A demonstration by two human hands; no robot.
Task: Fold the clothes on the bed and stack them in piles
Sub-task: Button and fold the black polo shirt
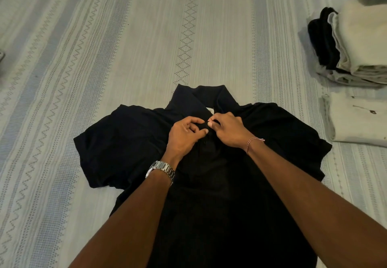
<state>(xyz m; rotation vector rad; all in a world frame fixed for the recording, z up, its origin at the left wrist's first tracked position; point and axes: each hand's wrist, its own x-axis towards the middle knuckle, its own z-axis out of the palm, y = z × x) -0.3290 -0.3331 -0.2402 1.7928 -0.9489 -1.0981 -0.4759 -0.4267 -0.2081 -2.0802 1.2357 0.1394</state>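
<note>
A pale striped bedspread covers the bed, and a black polo shirt lies face up on it, collar pointing away, sleeves spread. The left hand, a metal watch on its wrist, pinches the shirt's front opening just below the collar; the right hand, with a thread bracelet, pinches the same spot, fingers curled on the cloth. Far right sit a pile of folded clothes and a folded white garment.
</note>
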